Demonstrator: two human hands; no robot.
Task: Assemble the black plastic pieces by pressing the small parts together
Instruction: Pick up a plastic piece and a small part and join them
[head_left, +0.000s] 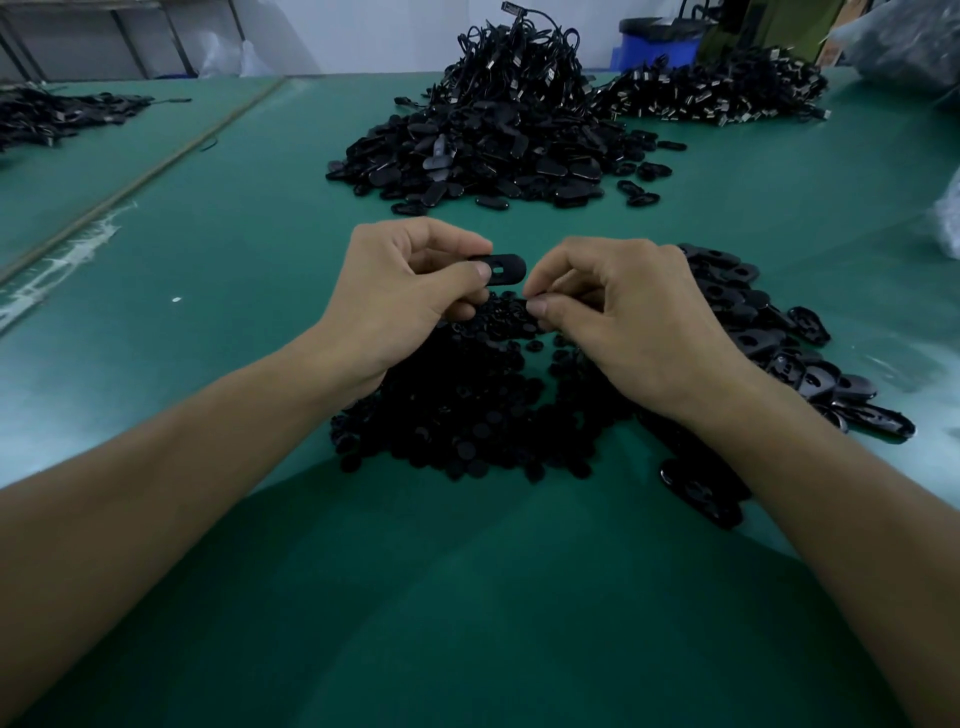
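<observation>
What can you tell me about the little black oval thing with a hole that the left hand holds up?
It is a flat black oval plastic piece, smooth and matte, with rounded ends and a small slot-shaped hole near its middle. The left hand pinches its left end between thumb and fingers, holding it roughly level above the pile of small round black parts. Its right end sticks out free, close to the right hand, whose pinched fingertips do not seem to touch it.

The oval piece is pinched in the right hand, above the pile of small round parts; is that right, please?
Not quite: the head view shows the oval piece pinched in the left hand, not the right hand. It is indeed above the pile of small round parts.
</observation>
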